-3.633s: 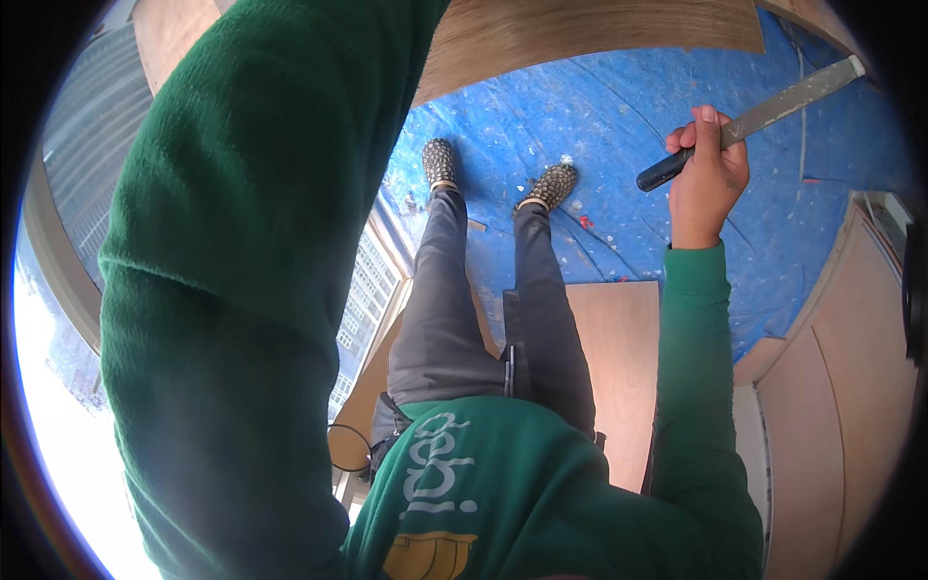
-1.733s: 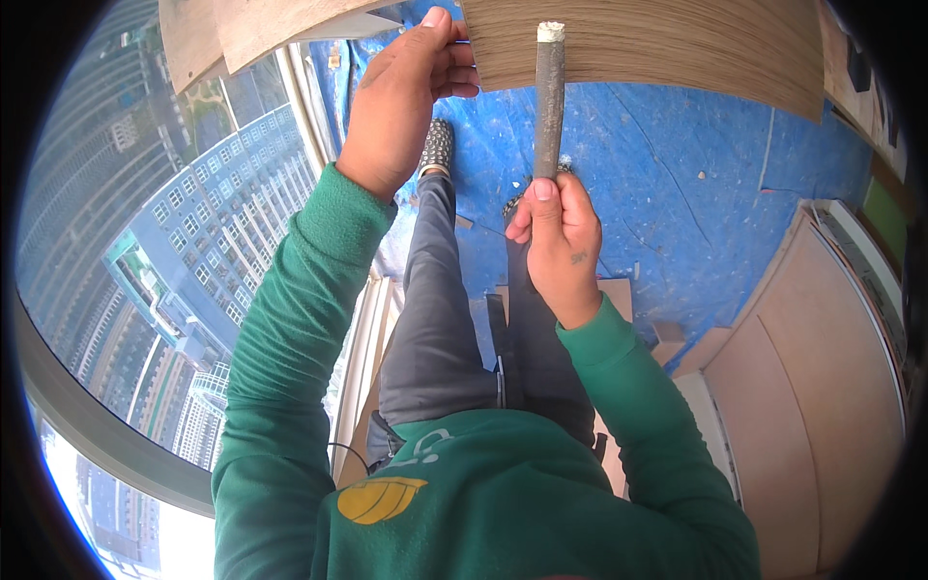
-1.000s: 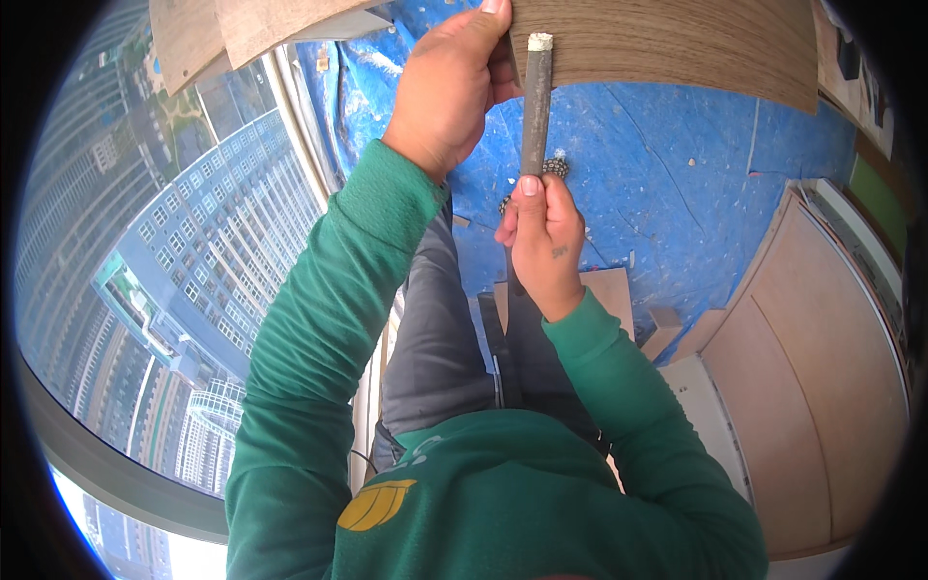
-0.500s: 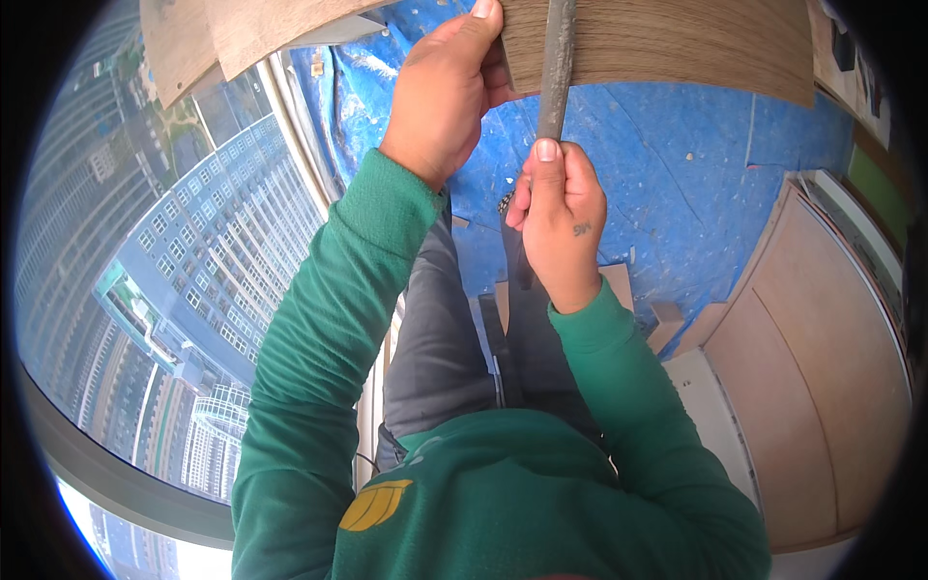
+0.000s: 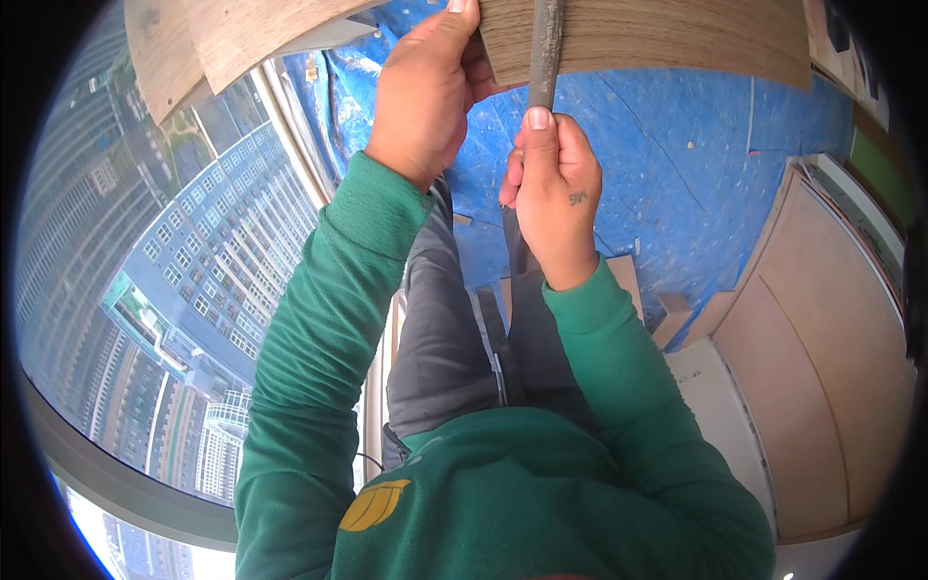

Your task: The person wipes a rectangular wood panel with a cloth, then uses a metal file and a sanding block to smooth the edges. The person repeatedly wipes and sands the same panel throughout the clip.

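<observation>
At the top of the view, my left hand (image 5: 422,92) grips the near left corner of a brown wood-grain board (image 5: 667,37), thumb on top and fingers underneath. My right hand (image 5: 558,193) is wrapped around the lower part of a long, narrow grey metal file (image 5: 546,58), its thumb laid along the tool. The file points away from me and crosses over the board near its left end. A tapered end of the tool shows below my right hand. The far ends of both file and board are cut off by the frame.
Light wooden boards (image 5: 246,43) lie at the upper left. A blue sheet (image 5: 667,174) with specks of debris covers the floor. Small wood offcuts (image 5: 672,314) lie near my legs. Large panels (image 5: 783,358) lean at the right. Tall windows (image 5: 193,232) on the left overlook buildings.
My right hand has pushed the file slightly farther forward over the board. My left hand keeps its grip on the corner, and the whole view has shifted a little.
</observation>
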Available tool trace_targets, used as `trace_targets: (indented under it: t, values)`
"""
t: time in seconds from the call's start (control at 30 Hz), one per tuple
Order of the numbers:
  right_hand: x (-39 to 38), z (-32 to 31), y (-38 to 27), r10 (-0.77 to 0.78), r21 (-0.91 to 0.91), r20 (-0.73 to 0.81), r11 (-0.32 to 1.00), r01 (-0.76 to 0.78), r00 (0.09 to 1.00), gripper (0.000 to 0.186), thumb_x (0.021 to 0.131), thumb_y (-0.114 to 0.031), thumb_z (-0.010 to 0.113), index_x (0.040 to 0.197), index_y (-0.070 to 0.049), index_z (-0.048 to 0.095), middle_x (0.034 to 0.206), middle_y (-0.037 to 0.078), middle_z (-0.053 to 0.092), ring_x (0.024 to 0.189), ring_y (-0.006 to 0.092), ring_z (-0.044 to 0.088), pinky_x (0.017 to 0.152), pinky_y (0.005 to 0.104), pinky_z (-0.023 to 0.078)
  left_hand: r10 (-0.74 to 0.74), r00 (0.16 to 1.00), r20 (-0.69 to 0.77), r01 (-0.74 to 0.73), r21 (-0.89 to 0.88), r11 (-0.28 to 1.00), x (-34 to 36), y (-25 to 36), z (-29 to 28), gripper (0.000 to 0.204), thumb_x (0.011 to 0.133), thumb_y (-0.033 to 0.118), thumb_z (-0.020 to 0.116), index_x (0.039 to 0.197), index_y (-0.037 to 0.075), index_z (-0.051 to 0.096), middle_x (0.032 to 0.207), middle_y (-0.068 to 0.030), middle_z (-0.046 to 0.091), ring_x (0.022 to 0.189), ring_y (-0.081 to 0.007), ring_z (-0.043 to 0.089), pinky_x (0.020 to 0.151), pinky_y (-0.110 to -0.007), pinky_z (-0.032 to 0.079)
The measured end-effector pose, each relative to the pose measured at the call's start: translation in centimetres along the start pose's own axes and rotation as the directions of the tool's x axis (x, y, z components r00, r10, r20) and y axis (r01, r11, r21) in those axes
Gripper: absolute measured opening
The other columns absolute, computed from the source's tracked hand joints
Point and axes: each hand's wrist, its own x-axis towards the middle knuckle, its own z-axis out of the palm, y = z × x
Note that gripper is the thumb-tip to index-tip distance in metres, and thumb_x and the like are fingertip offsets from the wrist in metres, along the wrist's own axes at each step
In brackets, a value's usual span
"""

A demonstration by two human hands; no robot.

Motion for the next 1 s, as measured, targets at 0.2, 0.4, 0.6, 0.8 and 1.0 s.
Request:
trace_targets:
  t: [0.2,0.4,0.6,0.8,1.0]
  values:
    - [-3.1,-1.2,3.5,-0.052,-0.193,-0.005,0.980,0.050,0.999,0.035,0.109,-0.026,0.060,0.086,0.000,0.058,0.063,0.011,0.052,0.056,0.0144,0.051,0.056,0.0354,0.044,0.018,0.998,0.059,-0.024,0.106,0.994,1.3,-1.0,-2.8,0.050,0.113,0.042,0.044,0.137,0.000,0.058,0.123,-0.0146,0.072,0.114,-0.0247,0.070,0.099,-0.043,0.055]
    - [1.5,-0.2,-1.6,-0.042,-0.049,-0.006,0.998,0.041,0.999,0.040,0.112,-0.036,0.053,0.087,-0.005,0.056,0.063,0.001,0.052,0.049,0.0094,0.050,0.046,0.0271,0.041,0.045,0.999,0.011,-0.046,0.126,0.991,1.2,-0.5,-2.1,0.051,0.113,0.042,0.044,0.139,-0.001,0.057,0.127,-0.0152,0.071,0.114,-0.0264,0.070,0.099,-0.045,0.057]
    - [-3.3,-1.3,1.8,-0.043,-0.168,0.048,0.985,0.050,0.998,0.038,0.112,-0.035,0.052,0.090,-0.005,0.057,0.062,0.000,0.051,0.050,0.0088,0.051,0.046,0.0269,0.042,0.024,0.998,0.065,-0.034,0.148,0.988,1.5,-1.1,-3.2,0.055,0.113,0.045,0.045,0.141,-0.001,0.054,0.131,-0.0149,0.068,0.118,-0.0276,0.069,0.102,-0.046,0.057]
    - [2.3,-1.3,-2.4,-0.052,0.025,-0.040,0.998,0.053,0.998,0.040,0.112,-0.037,0.052,0.089,-0.005,0.056,0.063,0.001,0.052,0.049,0.0091,0.051,0.046,0.0264,0.042,0.087,0.996,0.034,-0.092,0.165,0.982,1.3,-0.8,-2.0,0.057,0.112,0.045,0.046,0.144,-0.001,0.052,0.136,-0.0154,0.065,0.121,-0.0288,0.068,0.105,-0.050,0.057]
    - [-3.1,-2.3,2.6,-0.069,-0.191,0.052,0.979,0.078,0.996,0.037,0.112,-0.035,0.053,0.089,-0.005,0.057,0.064,0.001,0.052,0.050,0.0092,0.052,0.046,0.0258,0.041,0.075,0.996,0.043,-0.080,0.141,0.987,1.6,-1.4,-2.8,0.056,0.113,0.044,0.044,0.144,-0.001,0.052,0.134,-0.0159,0.066,0.121,-0.0285,0.068,0.102,-0.048,0.058]
